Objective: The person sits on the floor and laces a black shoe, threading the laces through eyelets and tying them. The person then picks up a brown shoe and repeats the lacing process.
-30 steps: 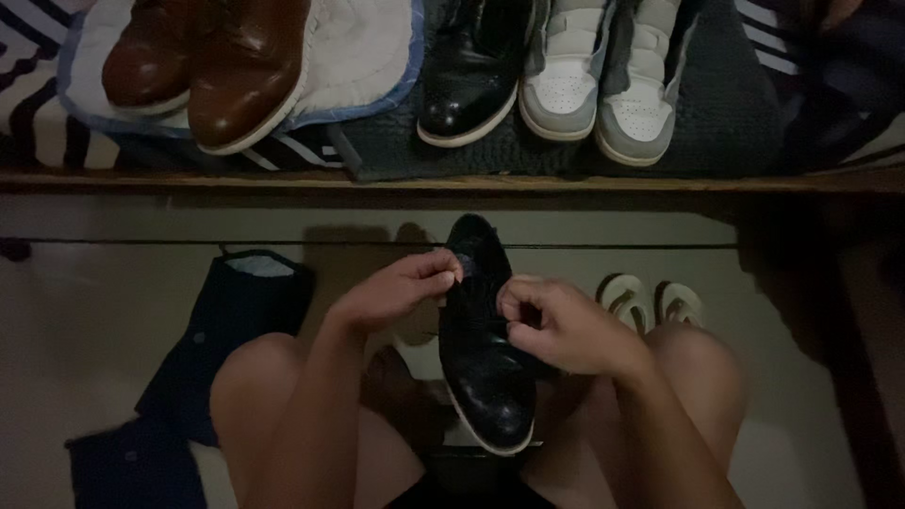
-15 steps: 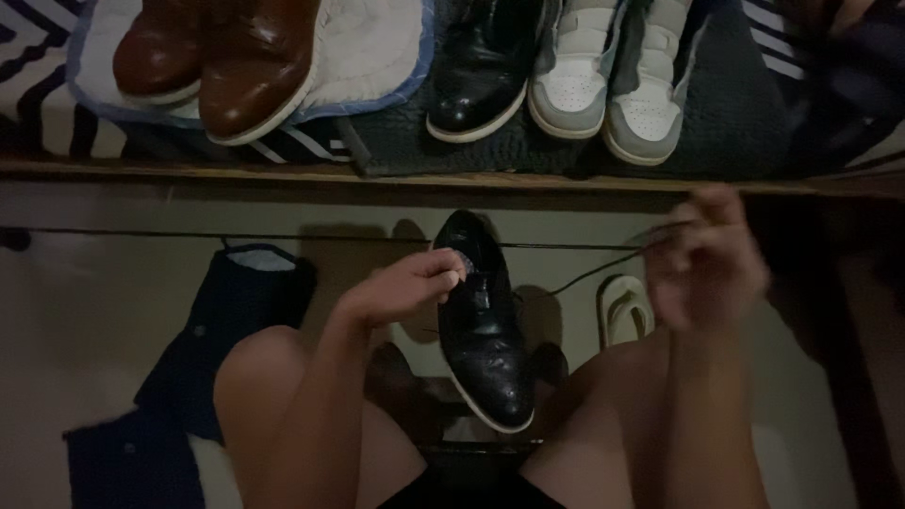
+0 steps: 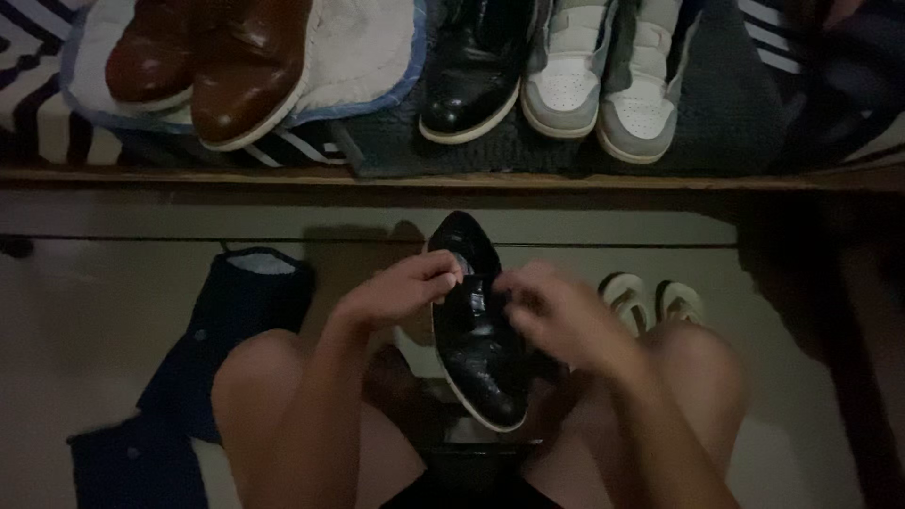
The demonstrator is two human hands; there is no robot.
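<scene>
A black leather dress shoe (image 3: pixel 476 349) with a pale sole edge rests between my bare knees, toe toward me. My left hand (image 3: pixel 401 287) grips the shoe's left side near its opening. My right hand (image 3: pixel 556 316) is blurred with motion at the shoe's lacing area, fingers curled and touching the shoe; whether it pinches a lace I cannot tell.
On a wooden shelf (image 3: pixel 452 179) above sit a pair of brown shoes (image 3: pixel 203 71) on a white cloth, a matching black shoe (image 3: pixel 471 80) and grey-white sneakers (image 3: pixel 603 80). Dark blue cloth (image 3: pixel 217 330) lies on the floor at left. Pale sandals (image 3: pixel 650 302) lie at right.
My right hand, which had swung up and to the right pulling a lace, has come back down to the shoe's lacing. The left hand stays on the shoe.
</scene>
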